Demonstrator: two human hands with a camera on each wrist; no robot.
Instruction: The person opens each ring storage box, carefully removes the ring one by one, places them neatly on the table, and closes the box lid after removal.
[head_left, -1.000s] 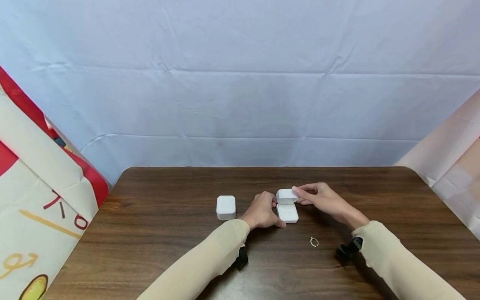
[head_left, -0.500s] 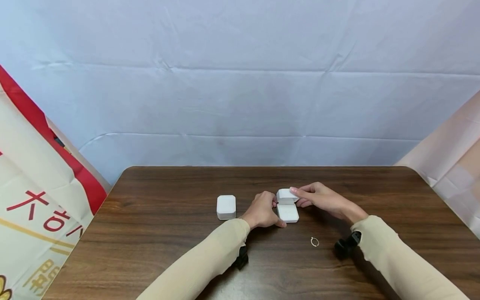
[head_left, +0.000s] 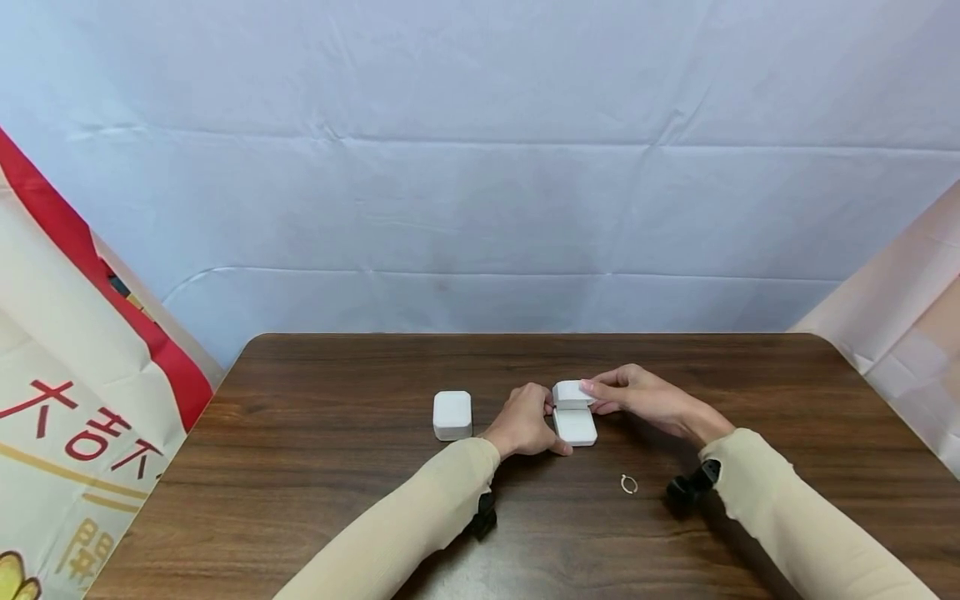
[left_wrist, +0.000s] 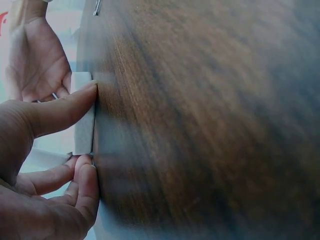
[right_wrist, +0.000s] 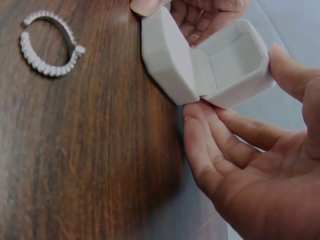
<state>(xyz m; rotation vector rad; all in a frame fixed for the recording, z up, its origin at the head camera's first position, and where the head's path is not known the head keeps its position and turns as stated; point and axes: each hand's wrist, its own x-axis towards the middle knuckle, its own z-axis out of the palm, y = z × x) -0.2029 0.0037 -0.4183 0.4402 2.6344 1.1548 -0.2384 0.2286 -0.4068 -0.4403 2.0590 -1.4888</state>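
A white ring box stands on the table with its lid raised. My left hand grips the base, thumb at the front and fingers at the back corner. On the other side my right hand holds the lid between its thumb and fingers. In the right wrist view the lid's hollow inside shows, and the box's base rests at an angle to it. A silver ring with a gap in its band and a small stone lies on the wood nearby.
To the left of my left hand sits a second white box, closed. The brown wooden table ends at a pale cloth backdrop. A printed red and cream cloth hangs at the left.
My right thumb has shifted slightly left and down on the lid, and the lid tips a little lower toward the base. The left hand stays put. The printed cloth at the left has shifted.
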